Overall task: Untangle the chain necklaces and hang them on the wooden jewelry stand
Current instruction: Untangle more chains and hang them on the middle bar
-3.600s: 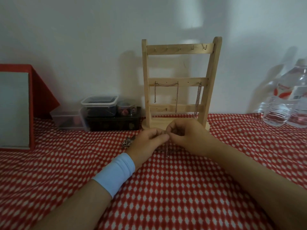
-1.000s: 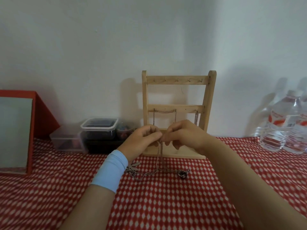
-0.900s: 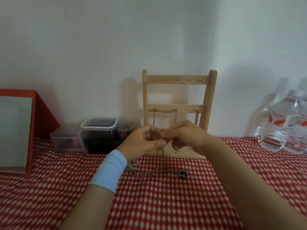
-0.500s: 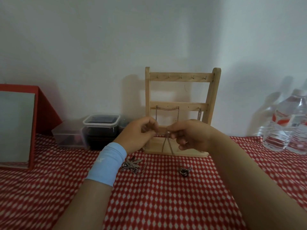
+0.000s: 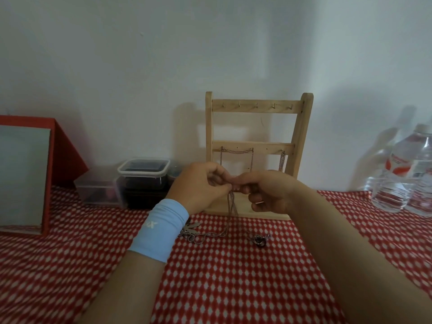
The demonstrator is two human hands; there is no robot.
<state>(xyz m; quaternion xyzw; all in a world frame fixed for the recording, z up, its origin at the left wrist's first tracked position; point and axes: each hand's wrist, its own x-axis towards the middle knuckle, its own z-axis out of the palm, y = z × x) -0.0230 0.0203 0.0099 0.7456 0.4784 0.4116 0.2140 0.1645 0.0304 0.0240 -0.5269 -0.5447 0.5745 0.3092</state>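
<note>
A wooden jewelry stand (image 5: 257, 106) rises against the wall, with hooks on its top bar. Two chains (image 5: 237, 152) hang from its middle bar. In front of the stand my left hand (image 5: 201, 185) and my right hand (image 5: 271, 190) meet fingertip to fingertip and pinch a thin chain necklace (image 5: 231, 204). Its strands drop from my fingers to the cloth. There they trail to a leaf-shaped pendant (image 5: 191, 226) on the left. A ring pendant (image 5: 259, 239) lies to the right on the cloth.
A red-and-white patterned tablecloth (image 5: 222, 277) covers the table. A red-framed mirror (image 5: 23, 176) leans at the far left. Stacked plastic containers (image 5: 142, 181) stand left of the stand. Water bottles (image 5: 406, 181) are at the right edge.
My hands have risen from the cloth and lifted the chain in front of the stand. Half a second ago they were slightly apart; now the fingertips touch again.
</note>
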